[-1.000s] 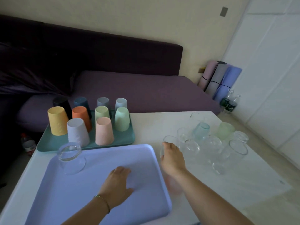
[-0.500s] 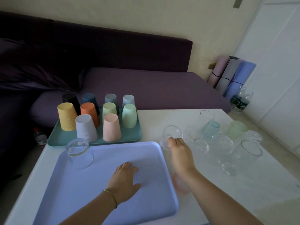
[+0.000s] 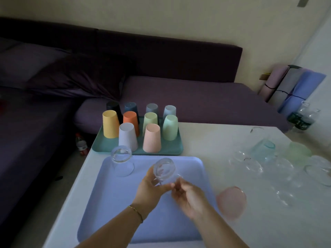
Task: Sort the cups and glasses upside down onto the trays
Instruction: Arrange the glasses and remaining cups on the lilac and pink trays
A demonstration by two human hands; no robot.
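Above the lavender tray (image 3: 125, 212) both hands hold one clear glass (image 3: 164, 170), tilted with its base facing me. My left hand (image 3: 152, 187) grips its side from the left; my right hand (image 3: 186, 196) pinches its lower end from the right. Another clear glass (image 3: 121, 160) stands upside down at the tray's far left corner. Several coloured plastic cups (image 3: 151, 138) stand upside down on the teal tray (image 3: 172, 149) behind. Several clear and tinted glasses (image 3: 263, 149) stand on the white table to the right. A pink glass (image 3: 232, 201) sits just right of the lavender tray.
A dark purple sofa (image 3: 179, 97) runs behind the table (image 3: 215, 136). Rolled mats (image 3: 293, 86) and water bottles (image 3: 302, 117) stand at the far right by the wall. A bottle (image 3: 81, 144) lies on the floor left of the table.
My right hand lifted a clear glass from the table and carried it left over the lavender tray. My left hand rose off the tray and took hold of the glass too.
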